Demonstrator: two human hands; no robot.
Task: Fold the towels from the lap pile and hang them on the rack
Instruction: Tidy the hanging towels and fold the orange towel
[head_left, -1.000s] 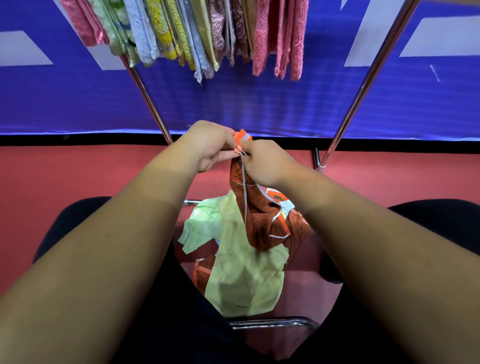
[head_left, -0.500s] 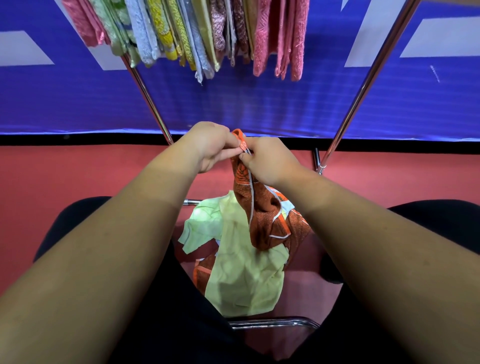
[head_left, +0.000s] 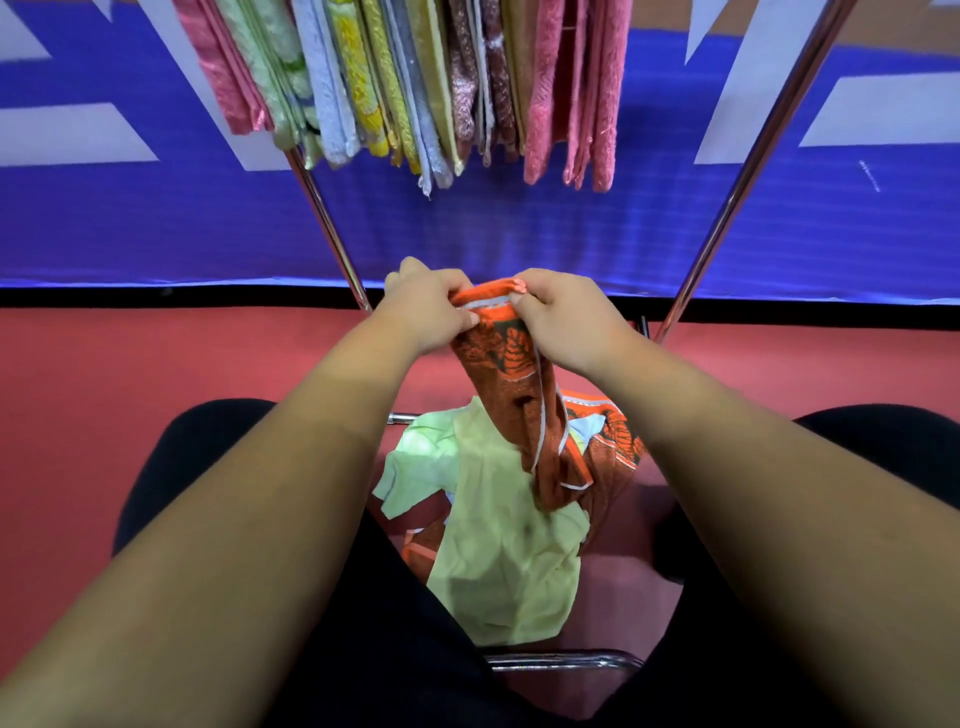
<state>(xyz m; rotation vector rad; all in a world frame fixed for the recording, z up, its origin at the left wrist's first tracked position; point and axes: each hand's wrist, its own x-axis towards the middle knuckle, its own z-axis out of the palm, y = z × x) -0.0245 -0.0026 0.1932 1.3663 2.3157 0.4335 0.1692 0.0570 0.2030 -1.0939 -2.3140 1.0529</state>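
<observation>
An orange-brown towel (head_left: 524, 395) with a leaf pattern and a pale border hangs from both my hands in front of me. My left hand (head_left: 428, 306) pinches its top edge on the left, and my right hand (head_left: 563, 317) pinches the same edge a short way to the right. The towel's lower part trails down onto the lap pile. There a pale green towel (head_left: 498, 545) lies spread between my knees, over more orange cloth. The rack (head_left: 748, 161) stands just beyond, its chrome legs slanting up on both sides.
Several folded towels (head_left: 415, 88) in pink, green, yellow, white and brown hang side by side on the rack's top. A blue banner wall (head_left: 130, 228) stands behind it, above a red floor (head_left: 130, 374). A chrome chair bar (head_left: 561, 662) crosses below the pile.
My hands have drawn apart along the towel's top edge, stretching a short span of it flat between them. The view has tilted up, showing more of the hanging towels.
</observation>
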